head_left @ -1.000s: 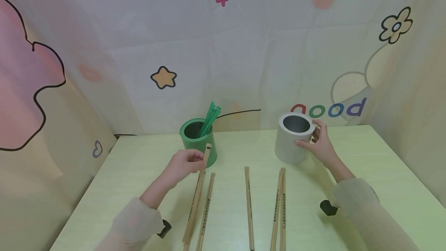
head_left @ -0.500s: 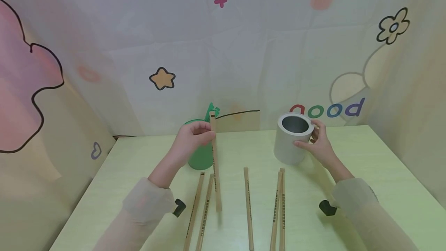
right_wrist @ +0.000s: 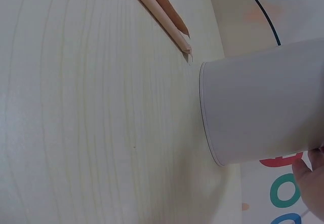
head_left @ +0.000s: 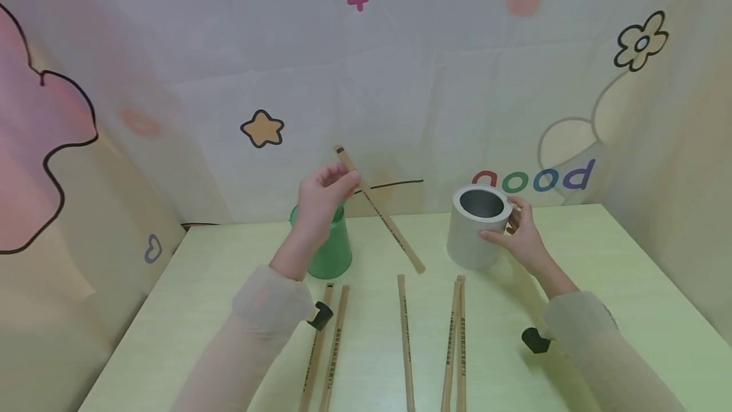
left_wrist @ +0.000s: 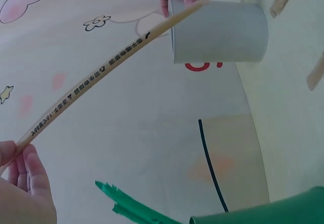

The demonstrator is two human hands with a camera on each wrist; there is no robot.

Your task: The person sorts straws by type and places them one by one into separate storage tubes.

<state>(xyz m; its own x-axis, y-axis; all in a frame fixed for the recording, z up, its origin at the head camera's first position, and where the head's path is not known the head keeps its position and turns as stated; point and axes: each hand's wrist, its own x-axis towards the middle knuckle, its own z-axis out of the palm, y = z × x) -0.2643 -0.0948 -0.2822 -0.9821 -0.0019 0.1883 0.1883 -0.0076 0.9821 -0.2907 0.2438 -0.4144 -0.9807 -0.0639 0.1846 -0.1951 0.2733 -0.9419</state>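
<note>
In the head view my left hand (head_left: 321, 202) pinches a paper-wrapped straw (head_left: 389, 221) near its upper end. The straw slants down to the right, above the table, its lower end between the two holders. Printed lettering runs along the wrapper (left_wrist: 86, 85) in the left wrist view. My right hand (head_left: 523, 237) grips the rim of a light grey cylindrical holder (head_left: 470, 240), thumb on the outside, while it stands upright on the table. Behind my left hand is a green holder (head_left: 334, 254), partly hidden. Green strips (left_wrist: 134, 203) stick out of it in the left wrist view.
Several more wrapped straws lie lengthwise on the pale table (head_left: 229, 285): a left pair (head_left: 337, 348), a single middle straw (head_left: 406, 342) and a right pair (head_left: 452, 342). A printed cloth (head_left: 389, 113) hangs behind the table.
My left hand has lifted one wrapped straw from the left group, raising it up and rightward. Its lower end has swung toward the grey holder. My right hand keeps its grip there.
</note>
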